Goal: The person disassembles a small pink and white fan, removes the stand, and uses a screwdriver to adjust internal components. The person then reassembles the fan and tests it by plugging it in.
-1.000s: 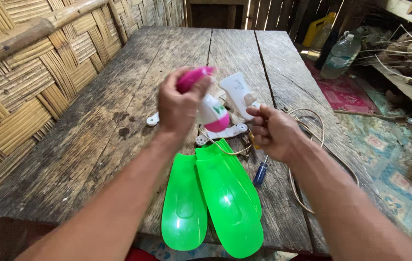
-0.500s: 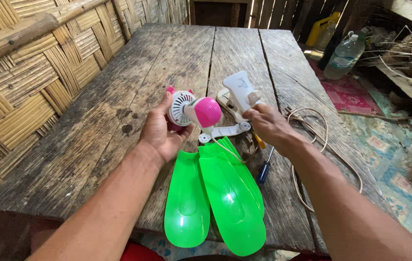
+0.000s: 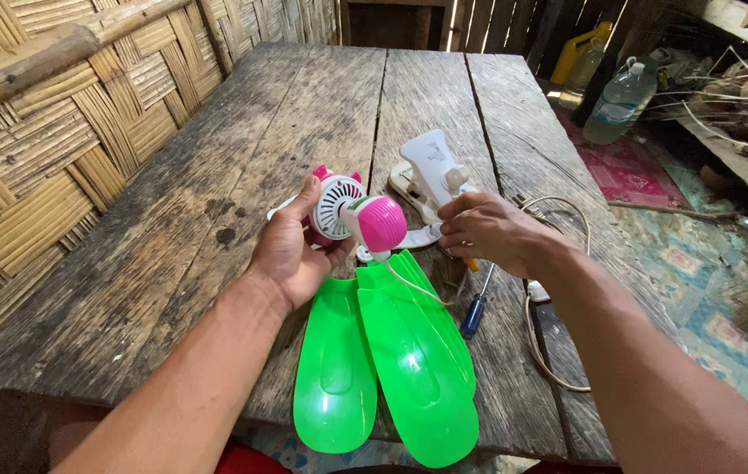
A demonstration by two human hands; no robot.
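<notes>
Our left hand (image 3: 291, 254) cups 1 pink-white fan motor (image 3: 352, 215), fingers wrapped on it, just above 2 green fan blades (image 3: 391, 360). Right hand (image 3: 488, 233) pinches 1 white clip base (image 3: 434, 167). 1 blue screwdriver (image 3: 475, 312) right of blades, 1 cord (image 3: 558, 290) beyond.

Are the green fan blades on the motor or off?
Off. The green blades lie flat on the table, while the left hand holds the motor apart.

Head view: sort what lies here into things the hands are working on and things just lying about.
In hand:
- left hand holding the small pink and white fan motor
- right hand at the white plastic clamp base
- thin white wire

Lying about:
- green plastic fan blades
- blue-handled screwdriver
- white cord
- clear plastic bottle
- yellow jug
</notes>
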